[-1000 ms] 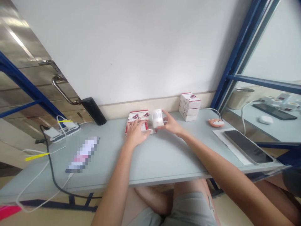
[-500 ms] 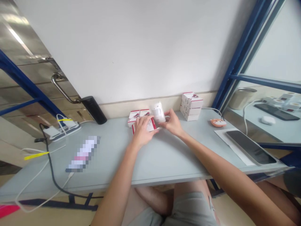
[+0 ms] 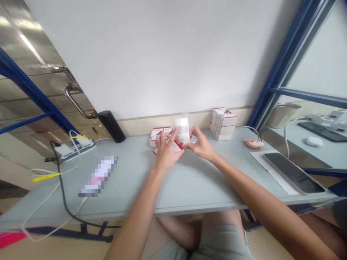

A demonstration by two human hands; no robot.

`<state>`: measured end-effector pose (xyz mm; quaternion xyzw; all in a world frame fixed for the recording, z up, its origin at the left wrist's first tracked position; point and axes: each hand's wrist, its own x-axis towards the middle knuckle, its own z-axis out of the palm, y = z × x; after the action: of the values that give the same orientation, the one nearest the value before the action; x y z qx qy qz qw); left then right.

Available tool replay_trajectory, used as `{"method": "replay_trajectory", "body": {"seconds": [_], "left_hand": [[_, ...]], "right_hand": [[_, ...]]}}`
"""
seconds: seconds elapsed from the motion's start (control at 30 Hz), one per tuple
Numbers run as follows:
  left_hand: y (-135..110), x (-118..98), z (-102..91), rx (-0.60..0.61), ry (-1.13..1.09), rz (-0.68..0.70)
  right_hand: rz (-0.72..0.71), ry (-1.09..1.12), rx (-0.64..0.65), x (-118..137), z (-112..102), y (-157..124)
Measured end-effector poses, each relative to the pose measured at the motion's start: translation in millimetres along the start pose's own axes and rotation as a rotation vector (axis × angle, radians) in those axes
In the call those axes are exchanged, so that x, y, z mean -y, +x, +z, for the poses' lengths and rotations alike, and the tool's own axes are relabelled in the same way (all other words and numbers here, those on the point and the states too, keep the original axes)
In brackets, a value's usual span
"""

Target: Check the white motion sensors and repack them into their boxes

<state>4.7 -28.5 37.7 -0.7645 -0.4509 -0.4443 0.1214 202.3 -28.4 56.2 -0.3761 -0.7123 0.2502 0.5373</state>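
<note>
In my right hand [image 3: 201, 144] is a white motion-sensor-like device [image 3: 182, 133] in a clear plastic bag, pinched at its right side between thumb and fingers. My left hand [image 3: 166, 148] grips a small red-and-white carton [image 3: 177, 145] lying on its side, mostly hidden under the fingers and palm. The left index finger reaches up to the lower left of the bagged device. Right behind the left hand stand two similar cartons [image 3: 156, 133] side by side, partly covered by my fingers.
A stack of red-and-white cartons [image 3: 222, 122] stands back right. Further right are an orange animal-shaped gadget [image 3: 255, 143] and a dark phone [image 3: 294, 172] on white paper. Leftward lie a blurred-out phone [image 3: 98, 176], cables, a power strip [image 3: 78, 150] and a black cylinder [image 3: 111, 126].
The bagged device has come more upright and shows its front more clearly. My left index finger has lifted off the carton toward the device. The view has shifted slightly.
</note>
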Motion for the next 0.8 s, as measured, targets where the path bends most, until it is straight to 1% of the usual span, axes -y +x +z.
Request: {"method": "replay_trajectory", "body": {"seconds": [0.13,0.27,0.4,0.47,0.63,0.73,0.8], "left_hand": [[-1,0,1.0,-0.063,-0.013,-0.001],[-4,-2,3.2,-0.118,-0.046,-0.028],[-5,-3,6.3,-0.163,-0.137,-0.021],[-4,-2,7.8,-0.206,-0.175,-0.028],[-1,4,8.3,-0.31,-0.207,-0.18],[-1,5,6.1,-0.318,-0.234,-0.207],[-2,5,4.4,-0.274,-0.206,-0.179]], "right_hand": [[-0.089,-0.033,0.009,6,-3,4],[-0.091,-0.025,0.004,14,-6,5],[-0.087,-0.01,0.046,18,-6,3],[-0.125,-0.004,0.071,18,-5,2],[-0.268,-0.075,0.128,17,5,-4],[-0.319,-0.158,0.116,17,11,-6],[-0.333,-0.185,0.094,16,12,-6]]}}
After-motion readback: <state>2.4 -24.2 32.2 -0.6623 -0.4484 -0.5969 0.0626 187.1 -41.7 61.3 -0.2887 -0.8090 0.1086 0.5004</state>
